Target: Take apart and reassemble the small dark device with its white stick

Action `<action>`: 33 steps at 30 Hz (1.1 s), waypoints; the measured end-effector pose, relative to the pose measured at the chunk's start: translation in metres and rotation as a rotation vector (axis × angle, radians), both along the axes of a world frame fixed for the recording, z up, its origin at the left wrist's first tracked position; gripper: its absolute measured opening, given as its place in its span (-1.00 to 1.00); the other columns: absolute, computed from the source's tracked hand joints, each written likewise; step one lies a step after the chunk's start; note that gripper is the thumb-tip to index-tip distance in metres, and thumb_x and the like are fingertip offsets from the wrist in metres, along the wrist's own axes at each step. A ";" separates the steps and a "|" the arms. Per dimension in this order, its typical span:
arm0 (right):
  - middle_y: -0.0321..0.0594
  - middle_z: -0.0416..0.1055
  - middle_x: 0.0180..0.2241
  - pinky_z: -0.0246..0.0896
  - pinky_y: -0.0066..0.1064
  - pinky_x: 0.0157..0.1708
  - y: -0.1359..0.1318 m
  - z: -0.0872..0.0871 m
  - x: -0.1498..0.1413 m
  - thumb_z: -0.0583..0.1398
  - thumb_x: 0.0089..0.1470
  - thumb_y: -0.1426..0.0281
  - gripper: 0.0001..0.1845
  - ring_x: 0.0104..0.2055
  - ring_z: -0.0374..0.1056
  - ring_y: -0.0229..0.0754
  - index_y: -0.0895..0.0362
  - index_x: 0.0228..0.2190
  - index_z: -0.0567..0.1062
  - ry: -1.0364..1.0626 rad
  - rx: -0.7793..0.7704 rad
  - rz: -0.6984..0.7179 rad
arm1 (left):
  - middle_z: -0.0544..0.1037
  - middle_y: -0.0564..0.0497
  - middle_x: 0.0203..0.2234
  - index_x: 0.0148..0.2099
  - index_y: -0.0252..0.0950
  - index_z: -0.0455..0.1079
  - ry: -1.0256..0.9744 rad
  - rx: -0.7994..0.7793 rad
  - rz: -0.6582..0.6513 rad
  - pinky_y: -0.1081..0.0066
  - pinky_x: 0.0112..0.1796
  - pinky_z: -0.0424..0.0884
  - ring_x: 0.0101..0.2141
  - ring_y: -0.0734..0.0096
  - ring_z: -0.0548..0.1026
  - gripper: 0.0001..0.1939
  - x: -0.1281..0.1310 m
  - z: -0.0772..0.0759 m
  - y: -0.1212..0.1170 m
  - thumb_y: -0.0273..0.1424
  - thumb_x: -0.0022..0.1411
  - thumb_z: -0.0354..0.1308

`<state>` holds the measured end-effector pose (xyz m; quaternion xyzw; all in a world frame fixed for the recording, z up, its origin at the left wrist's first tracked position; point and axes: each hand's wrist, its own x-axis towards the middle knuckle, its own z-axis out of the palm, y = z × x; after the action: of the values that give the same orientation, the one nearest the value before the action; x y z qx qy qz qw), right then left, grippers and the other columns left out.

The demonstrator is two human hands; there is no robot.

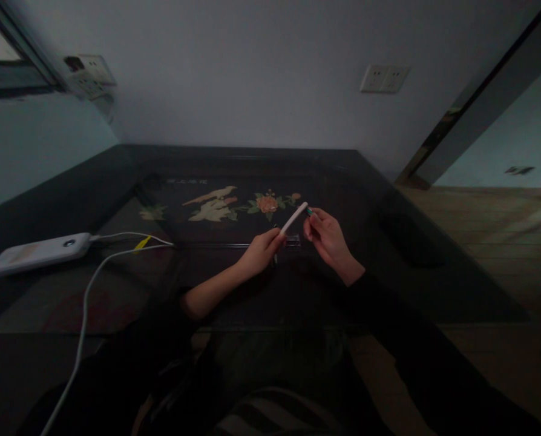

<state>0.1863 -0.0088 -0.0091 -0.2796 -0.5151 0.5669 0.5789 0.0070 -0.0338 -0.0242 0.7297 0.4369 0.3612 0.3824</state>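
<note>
The left hand reaches in from the near left, its forearm bare and slanting toward the far right, above the middle of a dark, glossy tabletop. The right hand comes from the near right, black sleeve down to the wrist, fingers bent and pointing far left.

The left hand's grip is closed around the near end of a slender, straight white stick, thumb and fingers pressed together; the stick tilts up toward the far right, its far end free of that hand. The right thumb and fingers make a narrow pinch on a small teal-green piece right at the stick's far end; whether the two are joined, I cannot tell.

Just beneath and right of the left hand is a clear, narrow plastic piece, partly hidden by that hand. Beyond lies a coloured picture of birds and flowers on the tabletop. Well to the left rests a long white device with a round dark display, joined to a pale cable bearing a yellow tag.
</note>
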 end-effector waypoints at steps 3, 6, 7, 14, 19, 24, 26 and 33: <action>-0.45 0.28 -0.67 -0.07 -0.48 -0.64 0.000 -0.001 0.000 0.33 -0.08 0.11 -0.61 -0.65 0.08 -0.39 0.11 -0.32 0.43 -0.002 0.000 0.011 | 0.21 0.14 -0.60 -0.38 -0.29 0.20 -0.008 -0.011 0.022 0.53 -0.51 0.13 -0.55 0.54 0.19 -0.68 -0.001 -0.001 0.002 -0.20 0.33 -0.15; -0.45 0.28 -0.68 -0.07 -0.48 -0.64 0.001 -0.001 0.000 0.33 -0.08 0.11 -0.62 -0.65 0.09 -0.39 0.11 -0.32 0.43 -0.005 -0.007 0.015 | 0.21 0.14 -0.61 -0.38 -0.29 0.20 -0.004 -0.021 0.026 0.53 -0.52 0.13 -0.56 0.54 0.20 -0.67 -0.001 -0.001 0.002 -0.20 0.34 -0.15; -0.45 0.28 -0.68 -0.08 -0.48 -0.64 0.000 -0.001 0.000 0.33 -0.08 0.12 -0.62 -0.65 0.09 -0.39 0.11 -0.33 0.43 -0.002 -0.010 0.015 | 0.21 0.14 -0.61 -0.38 -0.29 0.20 -0.001 -0.025 0.025 0.53 -0.52 0.13 -0.56 0.54 0.20 -0.67 -0.001 0.000 0.001 -0.20 0.34 -0.15; -0.43 0.28 -0.67 -0.09 -0.49 -0.65 0.000 0.000 0.000 0.34 -0.08 0.15 -0.66 -0.65 0.08 -0.40 0.12 -0.33 0.48 0.012 -0.032 -0.009 | 0.22 0.14 -0.60 -0.38 -0.29 0.19 0.027 -0.026 -0.023 0.52 -0.51 0.13 -0.56 0.54 0.20 -0.67 0.003 0.002 -0.006 -0.20 0.33 -0.15; -0.43 0.27 -0.65 -0.09 -0.49 -0.65 0.000 0.002 0.000 0.31 -0.04 0.14 -0.64 -0.64 0.06 -0.41 0.12 -0.27 0.52 -0.011 -0.030 -0.006 | 0.24 0.14 -0.59 -0.37 -0.29 0.21 0.029 -0.010 -0.069 0.51 -0.49 0.14 -0.55 0.54 0.21 -0.68 0.003 0.004 -0.008 -0.20 0.34 -0.15; -0.43 0.27 -0.66 -0.08 -0.48 -0.65 -0.001 0.001 0.000 0.32 -0.06 0.12 -0.64 -0.64 0.07 -0.39 0.12 -0.31 0.49 -0.018 -0.021 -0.007 | 0.25 0.13 -0.59 -0.37 -0.29 0.21 0.030 -0.003 -0.018 0.52 -0.49 0.14 -0.54 0.53 0.22 -0.68 0.001 0.001 -0.003 -0.20 0.34 -0.15; -0.44 0.27 -0.67 -0.08 -0.48 -0.65 -0.001 0.001 0.000 0.33 -0.08 0.10 -0.62 -0.65 0.07 -0.38 0.11 -0.32 0.46 -0.021 -0.016 -0.006 | 0.24 0.13 -0.59 -0.38 -0.29 0.20 0.024 -0.005 0.004 0.52 -0.50 0.13 -0.54 0.53 0.21 -0.68 0.001 0.000 -0.001 -0.21 0.34 -0.15; -0.44 0.26 -0.67 -0.10 -0.47 -0.64 0.000 0.000 0.000 0.30 -0.06 0.06 -0.61 -0.64 0.07 -0.38 0.10 -0.33 0.42 -0.039 0.009 0.004 | 0.20 0.15 -0.61 -0.39 -0.28 0.18 0.015 -0.035 0.040 0.53 -0.52 0.12 -0.56 0.54 0.18 -0.68 -0.001 -0.001 0.001 -0.20 0.33 -0.15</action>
<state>0.1864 -0.0092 -0.0093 -0.2872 -0.5293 0.5602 0.5688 0.0064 -0.0331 -0.0250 0.7166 0.4604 0.3557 0.3847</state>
